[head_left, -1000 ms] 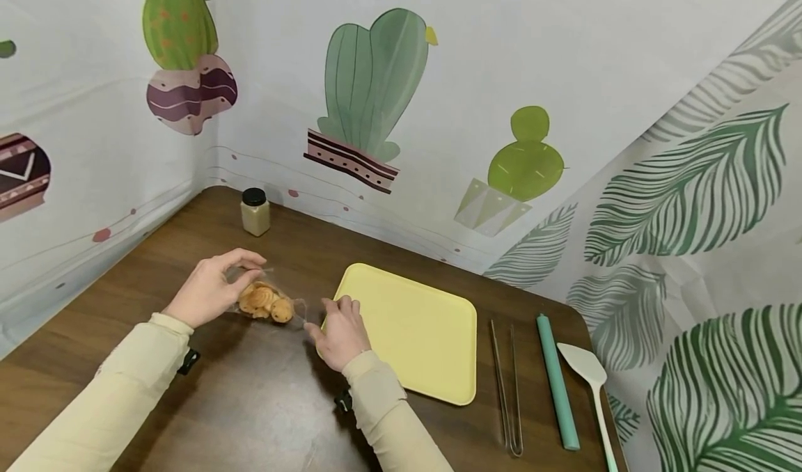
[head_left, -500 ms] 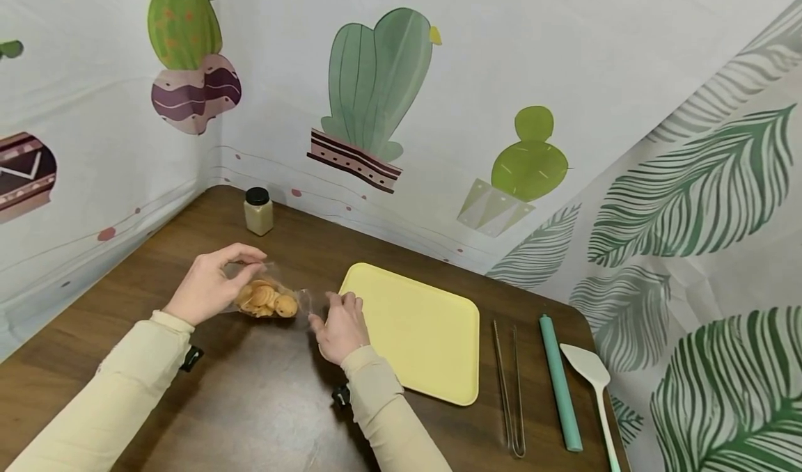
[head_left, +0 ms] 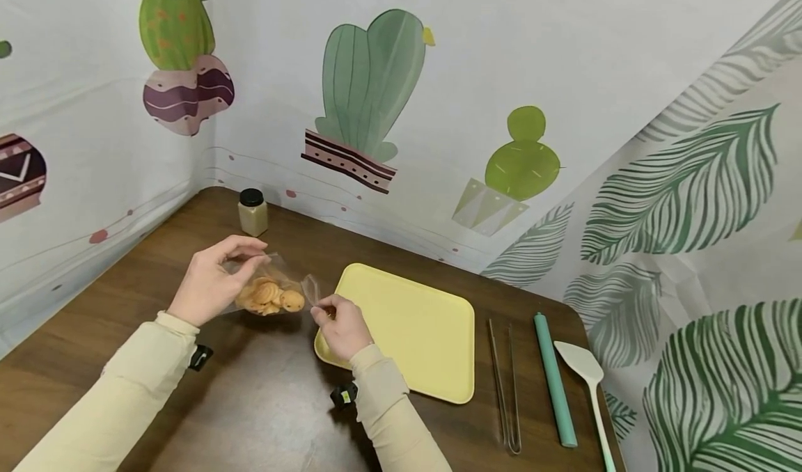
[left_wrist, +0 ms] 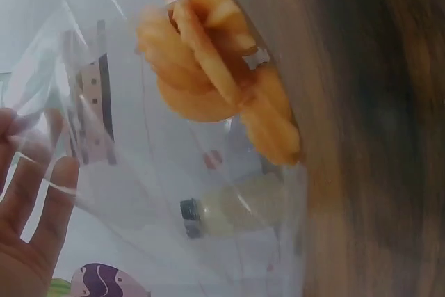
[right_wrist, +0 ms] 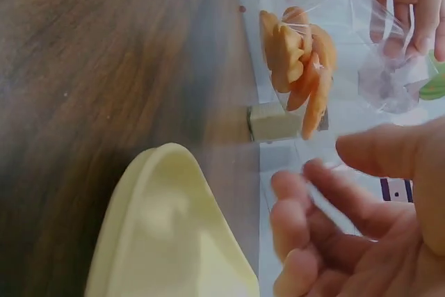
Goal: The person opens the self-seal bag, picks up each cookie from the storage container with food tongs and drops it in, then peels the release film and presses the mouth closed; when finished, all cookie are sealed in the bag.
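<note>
A clear plastic bag [head_left: 282, 269] of golden-brown cookies [head_left: 266, 296] hangs between my two hands, just above the table. My left hand [head_left: 211, 277] pinches its upper edge between thumb and fingertips. At the opposite end, my right hand [head_left: 341, 326] pinches the film with thumb and curled forefinger. In the left wrist view the cookies [left_wrist: 201, 67] are thin, with wavy rims, and lie heaped toward the bottom of the bag. The right wrist view has my right thumb [right_wrist: 379, 151] and fingers close to the barely visible film.
Right of the bag lies a yellow tray [head_left: 413, 333], its left edge below my right hand. Farther right are metal tongs [head_left: 510, 395], a green stick [head_left: 555, 381] and a white spatula [head_left: 583, 364]. A black-lidded jar [head_left: 253, 213] stands at the back left, near the wall.
The bag has been lifted slightly and spread wider between the hands. My right fingers have curled in from a looser pose and now pinch its end. The cookies have shifted inside.
</note>
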A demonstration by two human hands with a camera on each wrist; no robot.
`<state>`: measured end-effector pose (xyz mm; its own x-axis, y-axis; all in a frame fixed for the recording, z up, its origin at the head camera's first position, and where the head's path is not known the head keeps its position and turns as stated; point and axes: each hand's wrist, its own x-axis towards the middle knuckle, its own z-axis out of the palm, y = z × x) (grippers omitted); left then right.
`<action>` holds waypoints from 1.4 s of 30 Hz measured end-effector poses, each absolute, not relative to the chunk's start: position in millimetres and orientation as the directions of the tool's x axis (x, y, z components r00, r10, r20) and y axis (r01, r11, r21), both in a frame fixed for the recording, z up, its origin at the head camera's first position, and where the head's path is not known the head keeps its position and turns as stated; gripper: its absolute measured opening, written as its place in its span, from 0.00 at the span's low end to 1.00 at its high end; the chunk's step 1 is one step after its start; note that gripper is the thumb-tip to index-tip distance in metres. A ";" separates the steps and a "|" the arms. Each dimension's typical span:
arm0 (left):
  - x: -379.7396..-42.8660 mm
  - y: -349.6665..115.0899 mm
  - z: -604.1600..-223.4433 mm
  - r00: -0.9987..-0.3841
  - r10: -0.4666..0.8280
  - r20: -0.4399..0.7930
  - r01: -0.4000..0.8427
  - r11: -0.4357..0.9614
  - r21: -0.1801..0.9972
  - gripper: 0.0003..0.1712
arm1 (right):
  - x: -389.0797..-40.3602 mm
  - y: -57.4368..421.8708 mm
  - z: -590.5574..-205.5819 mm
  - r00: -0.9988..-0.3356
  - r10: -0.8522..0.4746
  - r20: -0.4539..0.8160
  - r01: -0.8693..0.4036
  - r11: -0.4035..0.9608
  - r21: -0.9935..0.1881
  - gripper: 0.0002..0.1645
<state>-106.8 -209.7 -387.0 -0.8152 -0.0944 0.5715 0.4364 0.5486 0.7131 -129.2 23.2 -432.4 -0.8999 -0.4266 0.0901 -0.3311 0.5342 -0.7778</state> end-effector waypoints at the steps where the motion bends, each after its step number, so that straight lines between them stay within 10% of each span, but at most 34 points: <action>1: -106.6 -209.5 -386.9 -0.813 -0.102 0.574 0.438 0.542 0.717 0.16 | -130.1 23.0 -432.6 -0.904 -0.413 0.109 -0.329 0.510 -0.795 0.10; 31: -71.0 -213.3 -417.9 -0.813 -0.297 0.501 0.441 0.248 0.863 0.15 | -148.2 -7.6 -386.9 -0.863 -0.355 0.358 -0.450 0.221 -0.865 0.09; 42: -73.1 -233.6 -421.0 -0.888 -0.119 0.443 0.459 -0.182 0.870 0.20 | -153.7 -10.5 -380.9 -0.828 -0.440 0.348 -0.411 0.056 -0.910 0.11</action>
<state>-73.1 -233.6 -421.0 -0.8883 -0.1194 0.4435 0.4587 -0.1817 0.8698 -153.7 -10.5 -380.9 -0.8282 -0.4397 0.3476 -0.4114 0.0557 -0.9097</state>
